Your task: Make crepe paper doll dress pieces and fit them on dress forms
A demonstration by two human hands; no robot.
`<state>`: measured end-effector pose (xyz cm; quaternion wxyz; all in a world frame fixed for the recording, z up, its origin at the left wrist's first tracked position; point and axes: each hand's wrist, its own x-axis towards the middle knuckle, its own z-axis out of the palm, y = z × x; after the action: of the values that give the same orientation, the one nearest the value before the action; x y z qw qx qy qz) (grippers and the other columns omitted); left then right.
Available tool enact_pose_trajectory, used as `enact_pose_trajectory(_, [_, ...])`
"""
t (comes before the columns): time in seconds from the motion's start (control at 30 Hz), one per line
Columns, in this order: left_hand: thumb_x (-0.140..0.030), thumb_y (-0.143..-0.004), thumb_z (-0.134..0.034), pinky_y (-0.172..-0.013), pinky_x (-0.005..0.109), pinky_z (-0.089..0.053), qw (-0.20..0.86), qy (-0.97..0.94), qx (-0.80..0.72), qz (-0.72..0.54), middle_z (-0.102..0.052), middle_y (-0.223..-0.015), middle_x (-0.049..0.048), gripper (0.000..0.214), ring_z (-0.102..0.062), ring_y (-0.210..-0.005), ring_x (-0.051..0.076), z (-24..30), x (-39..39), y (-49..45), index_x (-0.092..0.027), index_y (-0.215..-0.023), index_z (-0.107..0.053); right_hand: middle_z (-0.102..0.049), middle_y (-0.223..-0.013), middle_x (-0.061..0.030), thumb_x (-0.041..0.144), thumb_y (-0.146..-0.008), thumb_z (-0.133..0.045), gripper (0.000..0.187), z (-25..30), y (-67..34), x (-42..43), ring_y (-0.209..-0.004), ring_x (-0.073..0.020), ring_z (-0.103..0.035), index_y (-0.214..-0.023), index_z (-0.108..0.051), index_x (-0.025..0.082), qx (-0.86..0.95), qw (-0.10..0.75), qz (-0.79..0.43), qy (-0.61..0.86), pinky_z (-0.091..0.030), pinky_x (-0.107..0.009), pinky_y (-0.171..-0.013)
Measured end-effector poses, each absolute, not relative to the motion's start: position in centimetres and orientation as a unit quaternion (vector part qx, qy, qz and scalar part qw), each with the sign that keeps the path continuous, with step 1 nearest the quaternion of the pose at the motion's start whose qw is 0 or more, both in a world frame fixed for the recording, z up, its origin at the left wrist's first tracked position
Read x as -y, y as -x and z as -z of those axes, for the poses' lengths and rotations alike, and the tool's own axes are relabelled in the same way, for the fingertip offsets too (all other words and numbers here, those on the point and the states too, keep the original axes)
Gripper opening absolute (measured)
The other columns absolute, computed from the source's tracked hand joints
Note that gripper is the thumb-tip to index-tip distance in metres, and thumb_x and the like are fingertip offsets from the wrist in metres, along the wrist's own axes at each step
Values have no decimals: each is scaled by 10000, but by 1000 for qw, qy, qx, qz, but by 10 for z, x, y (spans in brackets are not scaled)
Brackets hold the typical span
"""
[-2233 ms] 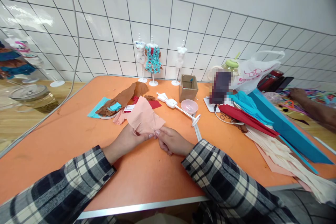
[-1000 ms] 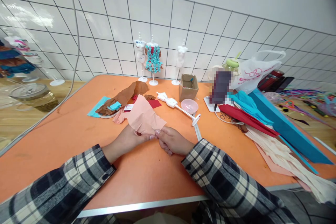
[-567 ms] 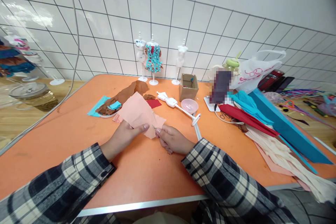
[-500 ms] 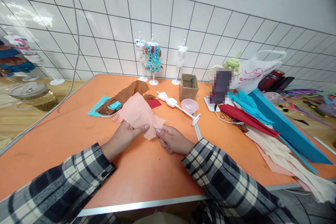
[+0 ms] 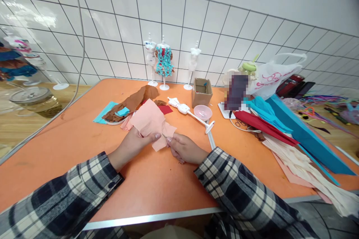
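My left hand [image 5: 134,145] pinches a piece of pale pink fabric [image 5: 150,121] between thumb and fingers, holding it just above the orange table [image 5: 70,138]. My right hand [image 5: 183,148] is closed beside it, pinching a thin needle [image 5: 164,135] whose tip meets the fabric's lower edge. Both wrists rest near the table's middle front. Plaid sleeves cover both forearms.
Behind the hands lie brown, red and teal fabric scraps [image 5: 131,104], a fallen white mannequin stand [image 5: 187,112], a pink dish [image 5: 202,112] and a cardboard box [image 5: 201,92]. Three small dress forms [image 5: 164,61] stand at the wall. Stacked cloth strips [image 5: 283,130] fill the right side.
My left hand has shifted its grip and turned the pink fabric, lifting it slightly leftward. The right hand stays put with the needle. Another person's arm at far right has gone.
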<state>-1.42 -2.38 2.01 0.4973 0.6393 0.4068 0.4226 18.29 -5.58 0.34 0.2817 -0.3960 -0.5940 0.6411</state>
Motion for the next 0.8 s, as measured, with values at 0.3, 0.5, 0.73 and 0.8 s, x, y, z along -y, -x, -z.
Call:
enact_pose_trajectory(0.3, [-498, -685, -771, -849, 425, -555, 481, -658, -428, -390, -723, -1087, 110, 551, -663, -1020, 324, -19, 23, 15, -156, -1090, -622, -418, -516, 101, 570, -938, -421, 373, -1, -184, 56, -355, -60, -366, -868, -439, 204, 599, 280, -640, 393, -316, -162, -316])
enact_pose_trajectory(0.5, [-472, -725, -746, -826, 390, -553, 475, -677, -413, -382, -721, -997, 82, 435, -668, -940, 282, -19, 23, 15, -169, -1010, -618, -422, -524, 94, 579, -932, -421, 387, -1, -182, 56, -346, -63, -380, -852, -441, 200, 597, 280, -637, 399, -318, -174, -306])
enact_pose_trajectory(0.73, [-496, -704, -754, -836, 399, -549, 482, -665, -420, -386, -727, -1025, 92, 482, -669, -965, 294, -19, 23, 14, -163, -1027, -623, -417, -507, 103, 591, -927, -425, 395, -5, -182, 56, -337, -58, -363, -852, -424, 203, 592, 271, -640, 408, -316, -171, -313])
enact_pose_trajectory(0.8, [-496, -707, -755, -865, 401, -542, 490, -657, -416, -394, -717, -1100, 100, 527, -658, -1024, 304, -20, 24, 14, -164, -1091, -612, -409, -500, 106, 580, -935, -418, 384, -5, -182, 56, -336, -58, -357, -847, -414, 206, 591, 274, -642, 404, -318, -172, -316])
